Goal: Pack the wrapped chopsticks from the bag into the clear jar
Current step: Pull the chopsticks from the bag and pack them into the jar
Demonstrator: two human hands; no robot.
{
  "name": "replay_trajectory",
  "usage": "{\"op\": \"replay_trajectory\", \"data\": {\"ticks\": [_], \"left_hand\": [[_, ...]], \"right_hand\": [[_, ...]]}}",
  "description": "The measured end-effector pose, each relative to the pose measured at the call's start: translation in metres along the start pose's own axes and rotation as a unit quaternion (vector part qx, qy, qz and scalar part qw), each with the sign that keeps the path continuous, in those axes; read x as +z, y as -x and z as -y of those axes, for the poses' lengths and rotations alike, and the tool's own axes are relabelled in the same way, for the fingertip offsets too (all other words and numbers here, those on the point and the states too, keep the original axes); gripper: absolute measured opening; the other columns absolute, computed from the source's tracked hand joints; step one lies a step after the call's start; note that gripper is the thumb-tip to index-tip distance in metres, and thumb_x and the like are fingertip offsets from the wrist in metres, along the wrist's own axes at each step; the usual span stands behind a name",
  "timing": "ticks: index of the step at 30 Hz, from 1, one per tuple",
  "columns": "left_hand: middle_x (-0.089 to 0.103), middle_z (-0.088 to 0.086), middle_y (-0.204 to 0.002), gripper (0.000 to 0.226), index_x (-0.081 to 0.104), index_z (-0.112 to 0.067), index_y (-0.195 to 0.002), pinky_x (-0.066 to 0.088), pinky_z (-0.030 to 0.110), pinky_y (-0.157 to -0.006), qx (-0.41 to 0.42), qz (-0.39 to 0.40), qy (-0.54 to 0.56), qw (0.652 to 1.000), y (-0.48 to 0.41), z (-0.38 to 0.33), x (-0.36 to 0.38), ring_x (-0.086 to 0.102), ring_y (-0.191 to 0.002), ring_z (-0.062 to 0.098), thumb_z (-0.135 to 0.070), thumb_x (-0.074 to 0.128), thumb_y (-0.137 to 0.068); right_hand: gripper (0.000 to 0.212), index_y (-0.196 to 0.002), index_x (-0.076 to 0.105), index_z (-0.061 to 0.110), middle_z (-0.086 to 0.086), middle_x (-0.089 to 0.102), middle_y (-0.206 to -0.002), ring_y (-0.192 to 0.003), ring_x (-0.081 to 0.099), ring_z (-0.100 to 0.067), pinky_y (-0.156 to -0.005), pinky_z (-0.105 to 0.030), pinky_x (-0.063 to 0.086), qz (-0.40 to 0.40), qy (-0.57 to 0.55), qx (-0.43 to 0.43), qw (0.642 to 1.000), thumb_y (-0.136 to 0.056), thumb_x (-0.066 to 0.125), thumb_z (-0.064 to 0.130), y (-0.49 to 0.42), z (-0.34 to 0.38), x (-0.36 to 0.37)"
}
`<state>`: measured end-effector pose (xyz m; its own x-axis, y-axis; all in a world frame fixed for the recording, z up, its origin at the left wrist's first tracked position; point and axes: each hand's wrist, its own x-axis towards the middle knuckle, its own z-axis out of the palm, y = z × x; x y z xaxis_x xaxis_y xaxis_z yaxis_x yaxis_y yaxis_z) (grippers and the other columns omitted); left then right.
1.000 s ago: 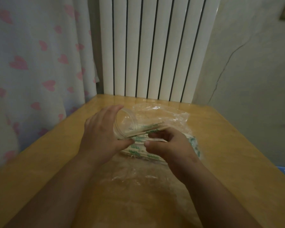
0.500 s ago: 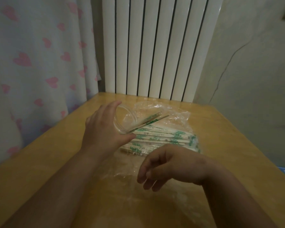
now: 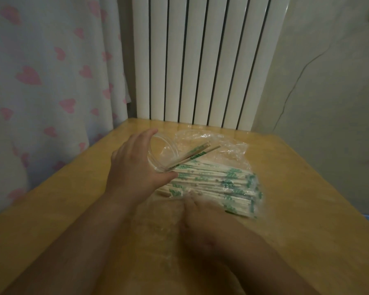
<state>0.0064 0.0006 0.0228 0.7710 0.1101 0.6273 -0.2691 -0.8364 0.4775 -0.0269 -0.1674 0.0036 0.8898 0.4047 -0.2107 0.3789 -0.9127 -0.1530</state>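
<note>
Jar is tilted, mouth to the right, over the middle of the counter toward its far edge. Left hand wraps round it. Wrapped chopsticks poke out of the mouth.

Change: right hand has left the jar mouth empty and is now down at the near end of the pile in the bag. It's blurred, so can't tell if it pinches anything. Jar hasn't moved.

Read: last insert done, next pick starting.

Counts: 1 jar, 1 bag, 2 wrapped chopsticks visible in the jar. Pile too dense to count, so plenty left and the task is early. Past the far edge: 1 radiator, 1 curtain.
</note>
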Motion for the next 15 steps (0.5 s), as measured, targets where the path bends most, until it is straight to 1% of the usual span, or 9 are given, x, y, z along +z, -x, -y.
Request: {"op": "replay_trajectory", "data": {"ticks": [2, 3, 4, 5, 6, 7, 9, 11, 15], "left_hand": [[0.046, -0.007, -0.138, 0.100, 0.038, -0.032, -0.138, 0.032, 0.043, -0.105, -0.002, -0.001, 0.000, 1.000, 0.000, 0.000, 0.000, 0.043, -0.126, 0.018, -0.054, 0.085, -0.054], [0.046, -0.007, -0.138, 0.100, 0.038, -0.032, -0.138, 0.032, 0.043, -0.105, -0.003, -0.002, 0.000, 1.000, 0.000, 0.001, 0.000, 0.043, -0.126, 0.018, -0.054, 0.085, -0.054], [0.045, -0.007, -0.138, 0.100, 0.038, -0.032, -0.138, 0.032, 0.043, -0.105, -0.003, -0.004, 0.001, 1.000, 0.000, 0.001, 0.000, 0.043, -0.126, 0.018, -0.055, 0.085, -0.054], [0.045, -0.007, -0.138, 0.100, 0.038, -0.031, -0.138, 0.032, 0.043, -0.105, -0.003, -0.005, 0.002, 1.000, -0.001, 0.002, 0.000, 0.043, -0.126, 0.018, -0.055, 0.085, -0.053], [0.045, -0.007, -0.139, 0.100, 0.038, -0.031, -0.138, 0.033, 0.043, -0.106, -0.004, -0.006, 0.003, 1.000, -0.001, 0.002, 0.000, 0.043, -0.126, 0.018, -0.056, 0.084, -0.053], [0.046, -0.007, -0.139, 0.100, 0.038, -0.032, -0.138, 0.033, 0.043, -0.106, -0.007, -0.007, 0.006, 1.000, -0.001, 0.003, 0.000, 0.043, -0.126, 0.017, -0.056, 0.084, -0.053], [0.046, -0.008, -0.138, 0.100, 0.038, -0.032, -0.138, 0.032, 0.042, -0.106, -0.010, -0.007, 0.010, 1.000, -0.002, 0.004, 0.000, 0.043, -0.126, 0.017, -0.056, 0.084, -0.053], [0.046, -0.009, -0.138, 0.100, 0.037, -0.033, -0.138, 0.031, 0.041, -0.106, -0.012, -0.006, 0.010, 1.000, -0.002, 0.004, 0.000, 0.043, -0.126, 0.016, -0.057, 0.084, -0.053], [0.045, -0.009, -0.139, 0.101, 0.036, -0.033, -0.139, 0.031, 0.041, -0.106, -0.014, -0.001, 0.010, 1.000, -0.002, 0.004, 0.001, 0.042, -0.127, 0.016, -0.057, 0.084, -0.053]], "right_hand": [[0.069, -0.157, 0.005, 0.013, -0.010, 0.005, -0.165, -0.151, 0.007, -0.025, -0.121, -0.040, 0.003, -0.044, 0.001, 0.004, 0.999, -0.100, 0.041, 0.026, -0.005, 0.001, 0.006], [0.066, -0.157, 0.010, 0.014, -0.010, 0.012, -0.164, -0.150, 0.013, -0.025, -0.120, -0.040, 0.006, -0.065, 0.001, 0.010, 0.998, -0.099, 0.040, 0.024, -0.010, 0.000, 0.008], [0.062, -0.155, 0.020, 0.015, -0.010, 0.024, -0.160, -0.147, 0.023, -0.026, -0.120, -0.041, 0.013, -0.089, 0.006, 0.015, 0.996, -0.097, 0.041, 0.024, -0.014, -0.003, 0.010], [0.055, -0.149, 0.034, 0.018, -0.010, 0.040, -0.152, -0.139, 0.036, -0.027, -0.116, -0.042, 0.023, -0.113, 0.015, 0.020, 0.993, -0.096, 0.042, 0.025, -0.019, -0.006, 0.011], [0.047, -0.140, 0.047, 0.023, -0.007, 0.053, -0.139, -0.128, 0.048, -0.027, -0.110, -0.042, 0.033, -0.134, 0.028, 0.024, 0.990, -0.093, 0.045, 0.026, -0.024, -0.009, 0.011], [0.040, -0.130, 0.055, 0.027, -0.005, 0.060, -0.128, -0.118, 0.055, -0.026, -0.103, -0.041, 0.039, -0.142, 0.040, 0.028, 0.989, -0.091, 0.047, 0.026, -0.027, -0.011, 0.011], [0.035, -0.120, 0.062, 0.031, -0.002, 0.065, -0.119, -0.109, 0.058, -0.025, -0.098, -0.040, 0.044, -0.150, 0.052, 0.027, 0.987, -0.088, 0.048, 0.026, -0.032, -0.013, 0.011], [0.033, -0.117, 0.065, 0.031, -0.001, 0.066, -0.117, -0.108, 0.058, -0.026, -0.097, -0.041, 0.045, -0.159, 0.052, 0.030, 0.986, -0.089, 0.049, 0.025, -0.033, -0.012, 0.009], [0.030, -0.119, 0.062, 0.020, -0.009, 0.061, -0.121, -0.113, 0.053, -0.031, -0.097, -0.043, 0.042, -0.151, 0.045, 0.046, 0.986, -0.094, 0.047, 0.022, -0.033, -0.012, 0.008]]}}
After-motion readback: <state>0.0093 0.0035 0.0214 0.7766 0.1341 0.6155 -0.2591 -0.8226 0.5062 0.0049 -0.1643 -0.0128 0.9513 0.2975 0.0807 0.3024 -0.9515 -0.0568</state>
